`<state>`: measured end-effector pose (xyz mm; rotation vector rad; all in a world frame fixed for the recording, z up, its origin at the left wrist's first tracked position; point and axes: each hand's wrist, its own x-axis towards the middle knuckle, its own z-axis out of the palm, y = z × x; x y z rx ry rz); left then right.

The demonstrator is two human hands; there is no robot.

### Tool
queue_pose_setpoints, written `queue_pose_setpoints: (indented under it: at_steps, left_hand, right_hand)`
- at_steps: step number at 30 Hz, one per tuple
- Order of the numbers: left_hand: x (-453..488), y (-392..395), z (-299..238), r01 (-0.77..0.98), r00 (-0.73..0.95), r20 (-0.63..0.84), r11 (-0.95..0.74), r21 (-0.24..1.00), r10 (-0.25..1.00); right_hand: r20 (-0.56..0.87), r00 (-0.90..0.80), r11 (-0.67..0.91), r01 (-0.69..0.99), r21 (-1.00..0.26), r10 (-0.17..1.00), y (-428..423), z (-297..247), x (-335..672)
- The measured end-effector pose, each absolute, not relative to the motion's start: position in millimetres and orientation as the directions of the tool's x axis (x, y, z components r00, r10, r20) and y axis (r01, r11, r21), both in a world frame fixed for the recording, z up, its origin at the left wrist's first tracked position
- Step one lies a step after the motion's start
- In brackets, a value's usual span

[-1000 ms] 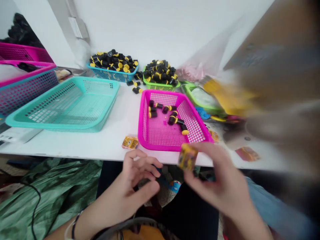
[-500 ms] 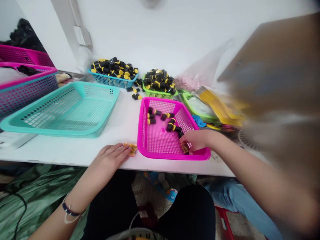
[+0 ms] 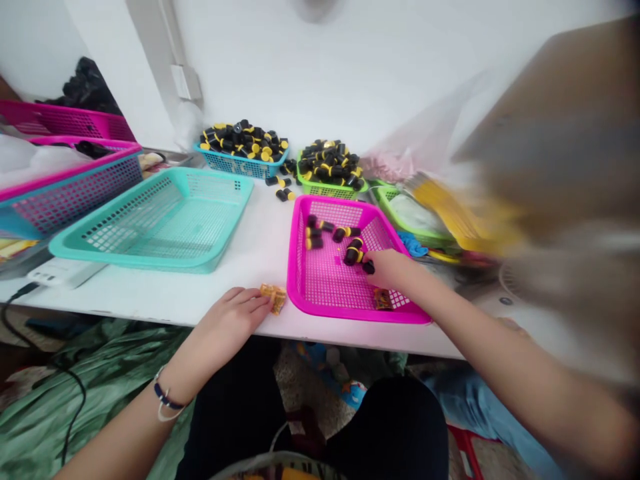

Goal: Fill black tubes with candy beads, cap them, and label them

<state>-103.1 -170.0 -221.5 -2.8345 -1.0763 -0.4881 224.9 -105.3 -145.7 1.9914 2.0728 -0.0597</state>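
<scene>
My left hand [image 3: 234, 315] lies flat on the white table [image 3: 260, 247], fingers stretched out, with the fingertips touching a small orange packet [image 3: 275, 297]. My right hand [image 3: 391, 270] reaches into the pink basket [image 3: 330, 287]. Its fingers are pinched on a black cylinder piece [image 3: 369, 267] beside several other black pieces with yellow caps [image 3: 353, 253]. A second small orange packet [image 3: 383, 299] lies on the basket floor just below that hand.
A large teal basket [image 3: 165, 220] stands to the left, with pink and blue baskets [image 3: 75, 187] beyond it. At the back, a blue basket [image 3: 245, 150] and a green one [image 3: 333, 170] hold heaps of black-and-yellow pieces. Blurred clutter fills the right side.
My right hand put the orange packet down in the pink basket and moved up to a black piece. My left hand went from my lap to the packet on the table.
</scene>
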Motion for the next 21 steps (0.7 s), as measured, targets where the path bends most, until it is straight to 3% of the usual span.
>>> queue_pose_setpoints:
  at_steps: [6,9,11,13,15,18,21]
  left_hand:
    - [-106,-173,-226,0.654,0.616,0.433,-0.733,0.186,0.659]
    - [-106,-179,-221,0.608,0.474,0.595,-0.730,0.312,0.649]
    - [-103,-187,-215,0.593,0.253,0.644,-0.642,0.487,0.722]
    - [-94,-200,-208,0.434,-0.010,0.528,-0.472,0.767,0.849]
    - [-79,-215,-201,0.090,-0.084,0.282,-0.275,0.957,0.956]
    - [-53,-235,-195,-0.266,0.209,0.077,-0.019,0.964,0.975]
    - [-32,-249,-194,-0.272,0.332,0.009,0.086,0.958,0.943]
  right_hand:
    - [0.114,-0.046,0.055,0.995,-0.078,0.992,-161,-115,228]
    - [0.374,-0.022,0.166,0.919,-0.357,0.927,-211,-117,224]
    - [0.443,0.037,0.256,0.772,-0.582,0.896,-245,-126,218]
    - [0.414,0.094,0.298,0.554,-0.777,0.905,-274,-138,208]
    - [0.384,0.139,0.310,0.376,-0.873,0.913,-294,-150,197]
    - [0.393,0.175,0.336,0.284,-0.898,0.903,-308,-164,183]
    - [0.412,0.169,0.355,0.289,-0.889,0.895,-311,-170,176]
